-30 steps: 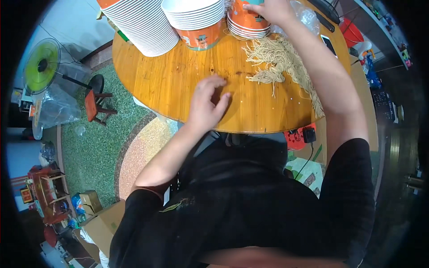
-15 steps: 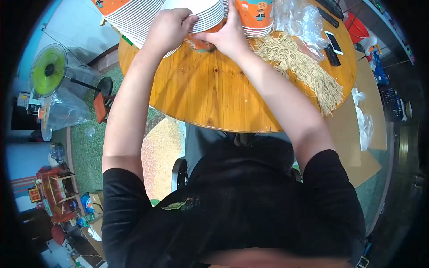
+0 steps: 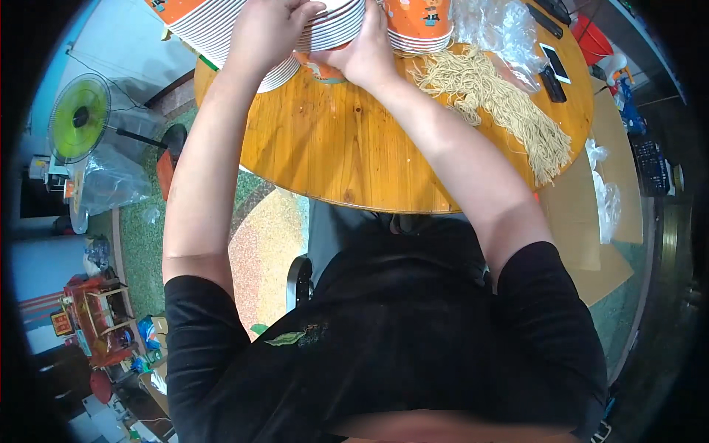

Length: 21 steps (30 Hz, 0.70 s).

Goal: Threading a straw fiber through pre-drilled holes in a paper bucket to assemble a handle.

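Observation:
At the far edge of the table I have a stack of nested paper cups [image 3: 334, 31] between my hands, its white rims fanned in layers. My left hand [image 3: 267, 33] is closed at the stack's left side, fingers bent at the upper rim. Around the right side wraps my right hand [image 3: 362, 57], its thumb reaching underneath. An orange printed cup [image 3: 319, 70] shows partly below that thumb. Left of my hands leans a long stack of orange cups [image 3: 210, 33] with white rims. Another orange cup stack [image 3: 419, 26] stands just right of my right hand.
A bundle of beige strings [image 3: 502, 107] lies on the round wooden table [image 3: 332, 148], right of my right forearm. Clear plastic bags [image 3: 495, 37], a white phone [image 3: 555, 63] and a black object [image 3: 552, 85] sit beyond it. A green fan [image 3: 80, 118] stands on the left.
Both hands have shifted slightly farther away and left with the stack. The white inside of the top cup shows less than before, and the view has moved a little.

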### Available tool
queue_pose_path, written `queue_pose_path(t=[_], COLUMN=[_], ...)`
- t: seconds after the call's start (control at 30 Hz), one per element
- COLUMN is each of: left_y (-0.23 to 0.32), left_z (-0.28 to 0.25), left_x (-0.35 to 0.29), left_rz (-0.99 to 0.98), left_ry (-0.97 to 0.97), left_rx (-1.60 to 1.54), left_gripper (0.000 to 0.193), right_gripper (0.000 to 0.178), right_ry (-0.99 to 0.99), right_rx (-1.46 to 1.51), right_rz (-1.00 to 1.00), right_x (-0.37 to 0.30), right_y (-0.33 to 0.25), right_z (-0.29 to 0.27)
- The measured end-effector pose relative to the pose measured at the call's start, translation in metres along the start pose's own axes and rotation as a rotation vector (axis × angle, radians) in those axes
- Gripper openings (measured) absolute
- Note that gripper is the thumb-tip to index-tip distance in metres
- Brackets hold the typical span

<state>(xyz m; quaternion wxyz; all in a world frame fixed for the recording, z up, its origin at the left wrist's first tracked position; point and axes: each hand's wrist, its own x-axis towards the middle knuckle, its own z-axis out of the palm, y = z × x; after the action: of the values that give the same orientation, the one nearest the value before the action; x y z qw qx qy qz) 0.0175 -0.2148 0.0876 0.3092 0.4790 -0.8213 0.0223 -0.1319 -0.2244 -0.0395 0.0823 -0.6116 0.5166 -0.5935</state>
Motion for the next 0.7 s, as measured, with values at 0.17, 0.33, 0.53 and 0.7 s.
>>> queue_pose_path(t=[0.17,0.33,0.53,0.7], left_y=[-0.014,0.02,0.001,0.01], left_z=[-0.011,-0.019,-0.015,-0.029], left_x=[-0.008,0.0,0.007,0.015], left_rz=[0.484,0.13,0.192,0.316], left_ry=[-0.003,-0.189,0.053,0.392], left_rx=[-0.598,0.137,0.112,0.145], left_gripper=[0.023,0.02,0.012,0.01], right_gripper=[0.147,0.148,0.143,0.141], right_ry=[-0.057,0.008,-0.007,-0.051], right_rx=[0.081,-0.016,0.051,0.068], right_rz=[0.024,0.006,0.043,0.035], right_x=[-0.002,0.0,-0.003,-0.004], right_y=[-0.013,-0.007,-0.02,-0.014], right_z=[-0.005,-0.003,-0.003,-0.006])
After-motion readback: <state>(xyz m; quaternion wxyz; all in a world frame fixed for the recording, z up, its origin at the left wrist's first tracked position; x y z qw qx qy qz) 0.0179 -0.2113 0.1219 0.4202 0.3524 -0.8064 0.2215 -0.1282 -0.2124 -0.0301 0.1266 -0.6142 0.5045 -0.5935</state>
